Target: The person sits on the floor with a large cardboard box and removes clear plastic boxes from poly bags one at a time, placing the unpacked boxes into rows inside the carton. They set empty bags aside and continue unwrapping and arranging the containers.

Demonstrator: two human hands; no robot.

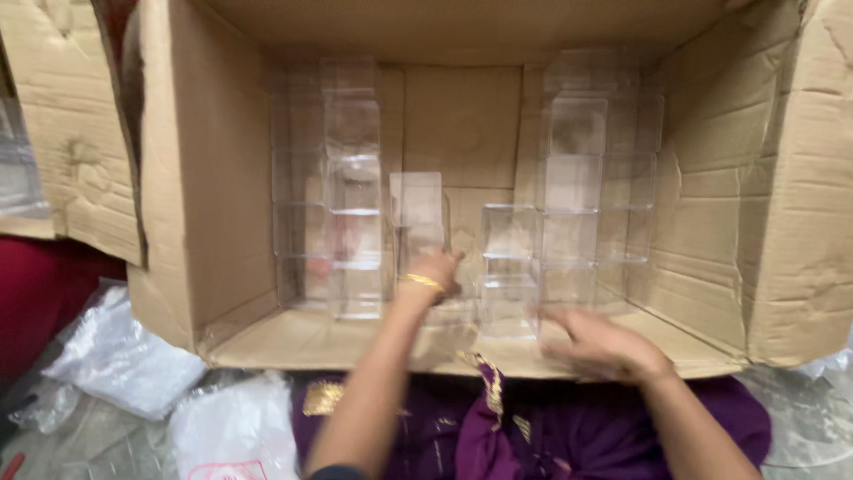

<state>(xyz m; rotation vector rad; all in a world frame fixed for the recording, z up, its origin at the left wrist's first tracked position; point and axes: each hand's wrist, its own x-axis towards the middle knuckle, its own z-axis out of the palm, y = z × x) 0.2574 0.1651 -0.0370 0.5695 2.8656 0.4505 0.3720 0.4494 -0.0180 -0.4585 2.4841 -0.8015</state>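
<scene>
Purple cloth with gold trim (pixel 498 427) lies nearest, with crumpled plastic bags (pixel 124 360) to its left. Further in, a large cardboard box (pixel 204 196) lies open on its side. Inside, clear plastic boxes form a left stack (pixel 342 196), a short middle group (pixel 506 258) and a right stack (pixel 591 178). Left hand (pixel 433 271), a gold bangle (pixel 423 282) at the wrist, reaches in with fingers grasping the clear box (pixel 416 209) standing between the stacks. Right hand (pixel 604 342) rests flat and released on the box's lower flap, just beside the middle group.
</scene>
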